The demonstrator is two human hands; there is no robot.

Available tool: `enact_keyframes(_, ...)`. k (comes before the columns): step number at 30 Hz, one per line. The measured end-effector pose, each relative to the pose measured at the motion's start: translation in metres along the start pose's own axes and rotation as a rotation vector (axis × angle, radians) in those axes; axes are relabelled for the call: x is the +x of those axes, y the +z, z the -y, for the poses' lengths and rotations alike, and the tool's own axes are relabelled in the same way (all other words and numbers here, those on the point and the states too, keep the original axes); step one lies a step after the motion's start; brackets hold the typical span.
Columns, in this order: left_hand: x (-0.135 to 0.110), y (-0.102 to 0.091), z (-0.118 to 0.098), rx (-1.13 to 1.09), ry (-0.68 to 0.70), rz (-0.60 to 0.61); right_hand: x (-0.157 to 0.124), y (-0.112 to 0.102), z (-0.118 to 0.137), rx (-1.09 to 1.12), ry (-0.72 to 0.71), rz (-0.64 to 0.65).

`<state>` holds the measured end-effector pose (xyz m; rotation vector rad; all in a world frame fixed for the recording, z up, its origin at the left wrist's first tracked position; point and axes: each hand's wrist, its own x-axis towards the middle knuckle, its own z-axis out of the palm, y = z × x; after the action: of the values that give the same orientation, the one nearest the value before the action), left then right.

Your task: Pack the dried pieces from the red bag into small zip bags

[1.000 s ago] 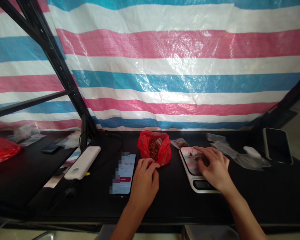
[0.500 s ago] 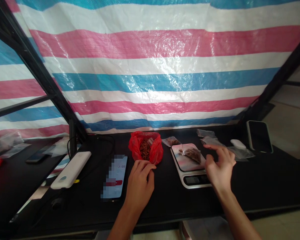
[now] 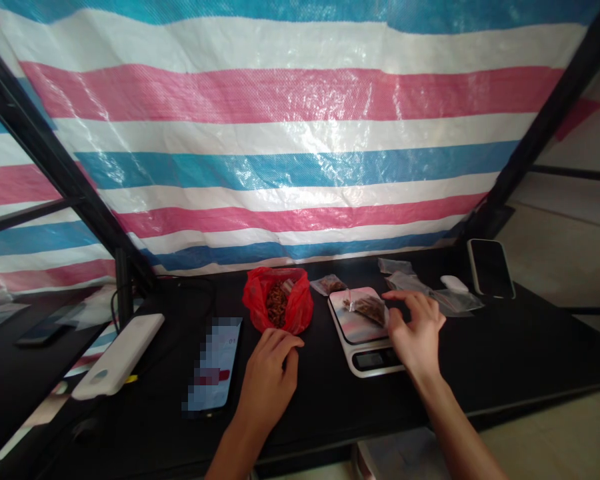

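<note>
A small clear plastic bag of brown bits (image 3: 369, 309) lies on the plate of a white kitchen scale (image 3: 353, 325). My right hand (image 3: 418, 328) hovers at the scale's right side. Its thumb and index finger are apart, close to the bag's right end; I cannot tell whether they touch it. My left hand (image 3: 271, 375) is in front of an opened red plastic bag (image 3: 299, 312), its fingers loosely bent and thumb apart, holding nothing. Brown twig-like pieces (image 3: 276, 305) fill the red bag. The scale's display is too dark to read.
Left of my left hand lies a lit phone (image 3: 219, 370), beyond it a white power bank (image 3: 120, 355). Behind the scale are another filled bag (image 3: 331, 285) and flat clear bags (image 3: 405, 280). A white oval object (image 3: 455, 284) and a second phone (image 3: 491, 268) stand right.
The view has turned slightly right, so things sit further left. My right hand has moved a little closer to the bag on the scale. My left hand stays before the red bag.
</note>
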<state>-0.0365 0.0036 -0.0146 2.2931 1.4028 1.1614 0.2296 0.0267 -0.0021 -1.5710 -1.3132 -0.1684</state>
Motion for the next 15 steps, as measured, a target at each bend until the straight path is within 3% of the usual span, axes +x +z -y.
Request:
enact_keyframes(9,0.0002,-0.0001,-0.0006,-0.031,0.013,0.025,-0.0011,0.0032,-0.0047,-0.036,-0.02,0.06)
enact_keyframes(15,-0.0003,-0.001,0.0005,-0.041,0.019,0.016,-0.0035,0.0067,-0.0046,-0.086,-0.17,0.206)
